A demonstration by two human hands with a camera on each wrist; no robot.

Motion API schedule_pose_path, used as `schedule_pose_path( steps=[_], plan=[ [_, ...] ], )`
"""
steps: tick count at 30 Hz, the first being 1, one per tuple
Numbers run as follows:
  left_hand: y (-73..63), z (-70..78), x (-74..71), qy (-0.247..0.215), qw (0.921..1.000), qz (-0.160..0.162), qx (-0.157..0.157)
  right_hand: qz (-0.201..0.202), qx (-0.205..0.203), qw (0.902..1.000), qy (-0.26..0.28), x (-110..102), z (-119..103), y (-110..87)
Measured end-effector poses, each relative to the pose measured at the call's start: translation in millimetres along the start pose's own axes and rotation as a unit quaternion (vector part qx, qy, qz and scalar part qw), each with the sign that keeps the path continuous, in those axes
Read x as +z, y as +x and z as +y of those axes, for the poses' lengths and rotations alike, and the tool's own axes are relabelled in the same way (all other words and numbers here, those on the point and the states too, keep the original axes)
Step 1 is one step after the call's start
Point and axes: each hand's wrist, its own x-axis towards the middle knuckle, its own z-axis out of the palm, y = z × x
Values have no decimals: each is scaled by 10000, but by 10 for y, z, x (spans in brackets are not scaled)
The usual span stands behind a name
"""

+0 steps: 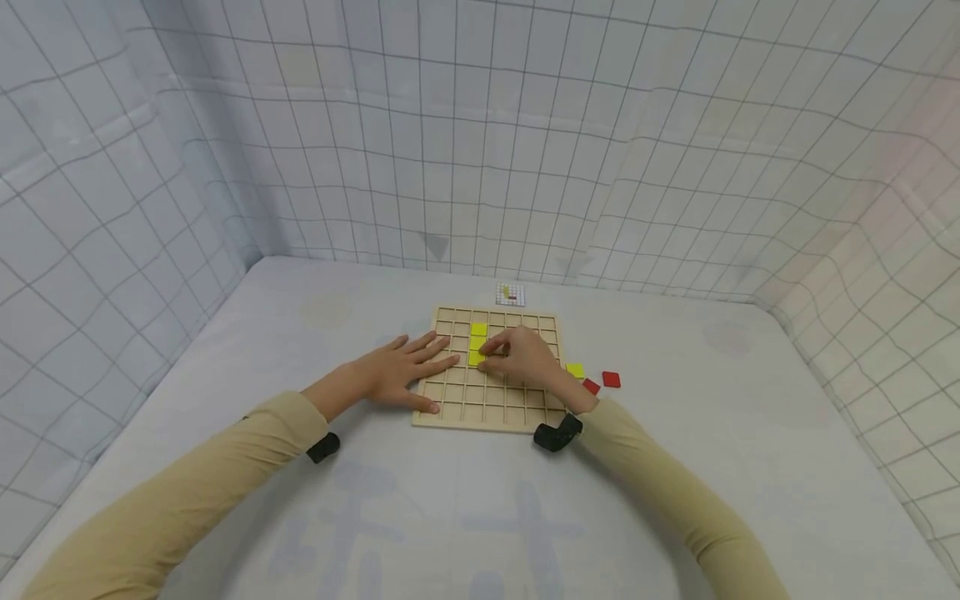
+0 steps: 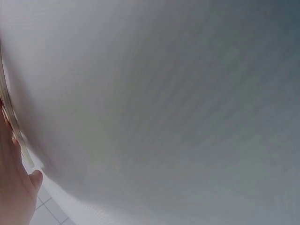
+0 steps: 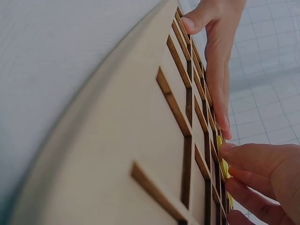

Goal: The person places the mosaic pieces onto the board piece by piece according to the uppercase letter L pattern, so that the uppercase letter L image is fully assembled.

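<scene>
"Head view?"
"The board [image 1: 480,423] lies on the bench [image 1: 450,500], with 3 yellow tiles [image 1: 478,342] in a column. The left hand [image 1: 393,369] rests on it, fingers spread, holding nothing. The right hand [image 1: 521,358] pinches the column's near tile [image 1: 475,359]. Off the board's right side: 1 loose yellow tile [image 1: 575,371], 2 red tiles [image 1: 611,379]."
"Left wrist?"
"The left hand, cut off, by the board's edge."
"Right wrist?"
"Right fingertips on yellow; the left hand beyond."
</scene>
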Motion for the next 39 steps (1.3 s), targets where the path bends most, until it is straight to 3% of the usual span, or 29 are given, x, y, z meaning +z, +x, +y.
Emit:
schedule_pose_path(
  steps=[12,21,28,39],
  plan=[
    [-7,33,-28,-9,9999,-90,-104,232,-96,9996,-100,-77,16,-62],
    [-10,48,-34,-24,9999,-79,-120,538,-376,9978,83,-285,204,-211],
    [-12,29,-1,2,10000,-15,-76,715,-296,9970,-39,-472,376,-358],
    [7,-1,17,36,10000,6,-39,670,117,9973,-279,-676,652,-597]
  ],
)
